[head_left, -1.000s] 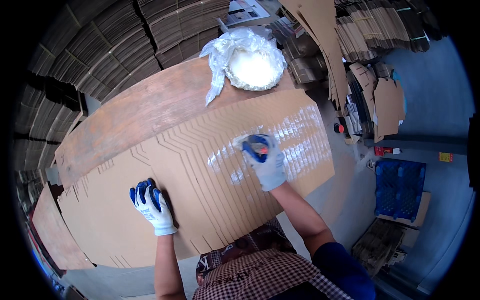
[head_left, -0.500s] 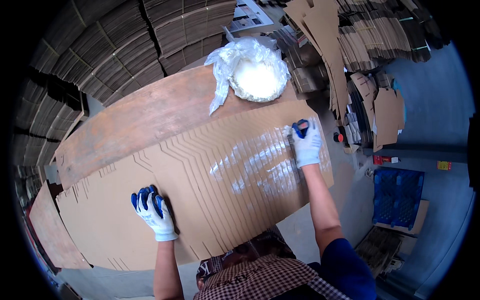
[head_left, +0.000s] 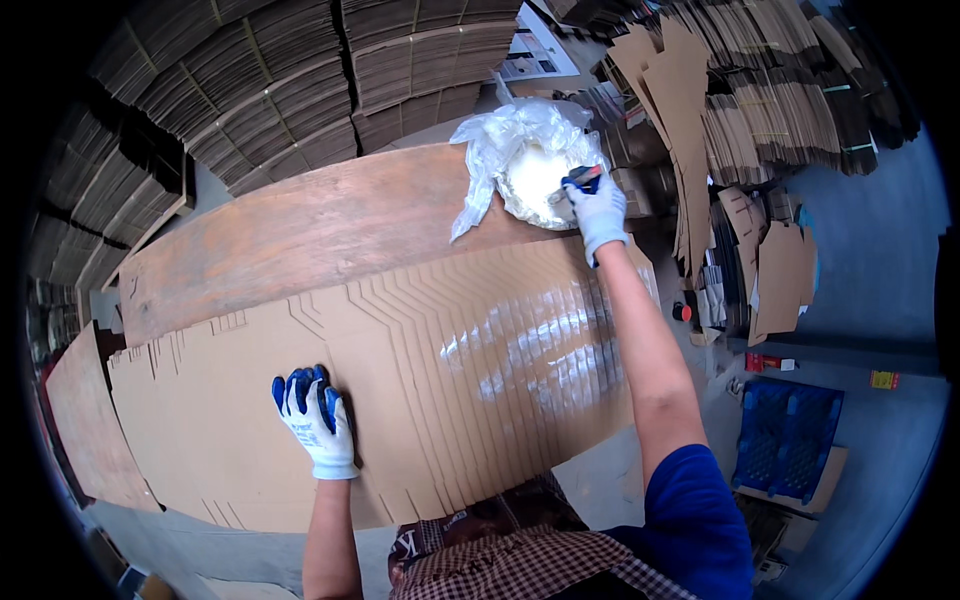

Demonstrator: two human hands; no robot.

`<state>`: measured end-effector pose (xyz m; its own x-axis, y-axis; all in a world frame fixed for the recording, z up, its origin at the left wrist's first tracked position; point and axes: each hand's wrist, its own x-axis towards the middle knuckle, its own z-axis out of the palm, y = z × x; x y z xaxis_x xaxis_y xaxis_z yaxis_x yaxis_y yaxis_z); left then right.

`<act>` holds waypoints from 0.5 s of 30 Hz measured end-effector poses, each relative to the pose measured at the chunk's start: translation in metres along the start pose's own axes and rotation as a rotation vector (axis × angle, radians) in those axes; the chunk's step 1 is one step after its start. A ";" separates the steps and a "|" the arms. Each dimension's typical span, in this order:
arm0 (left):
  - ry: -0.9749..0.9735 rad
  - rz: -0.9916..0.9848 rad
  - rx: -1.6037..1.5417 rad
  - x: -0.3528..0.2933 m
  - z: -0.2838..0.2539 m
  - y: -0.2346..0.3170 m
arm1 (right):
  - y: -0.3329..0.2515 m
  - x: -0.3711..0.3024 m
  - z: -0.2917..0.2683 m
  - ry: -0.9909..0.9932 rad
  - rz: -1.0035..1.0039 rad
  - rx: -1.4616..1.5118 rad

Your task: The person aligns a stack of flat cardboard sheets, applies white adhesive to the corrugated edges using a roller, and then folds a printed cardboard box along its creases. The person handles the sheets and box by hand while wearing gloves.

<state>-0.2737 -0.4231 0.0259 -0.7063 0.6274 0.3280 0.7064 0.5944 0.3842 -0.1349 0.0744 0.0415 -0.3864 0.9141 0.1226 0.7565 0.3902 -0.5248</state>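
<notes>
My left hand, in a white glove with blue fingers, rests on a fanned stack of flat cardboard sheets. Its fingers are slightly apart and hold nothing. My right hand, gloved alike, is closed around a small tool with a reddish top; the tool's lower end is hidden. It is at the right side of a round container wrapped in clear plastic, which holds white paste. Shiny white streaks cover the overlapping sheet edges on the right of the stack.
Beneath the sheets lies a wooden board. Tied cardboard bundles are piled behind it, with more at the far right. Loose cardboard pieces lean on the right. A blue plastic pallet stands at the lower right.
My right hand has moved from the streaked sheets up and away to the container of white paste, still gripping the tool. The left hand stays on the cardboard. The whole view has shifted slightly.
</notes>
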 end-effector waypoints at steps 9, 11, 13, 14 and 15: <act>0.012 0.004 -0.022 0.006 0.002 0.009 | 0.040 0.031 -0.001 -0.140 0.424 0.716; 0.011 -0.015 -0.007 0.003 -0.002 0.007 | 0.032 0.024 -0.004 -0.160 0.554 0.943; -0.016 -0.021 -0.034 0.007 -0.002 0.011 | 0.052 0.020 -0.023 -0.311 0.541 1.093; -0.032 -0.027 -0.047 0.010 -0.002 0.013 | 0.071 0.017 -0.031 -0.432 0.532 1.218; -0.047 -0.028 -0.053 0.006 -0.003 0.006 | 0.059 -0.001 -0.028 -0.460 0.556 1.248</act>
<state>-0.2735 -0.4167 0.0326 -0.7218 0.6347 0.2758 0.6822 0.5856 0.4378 -0.0751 0.0992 0.0338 -0.5154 0.7030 -0.4900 0.0088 -0.5674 -0.8234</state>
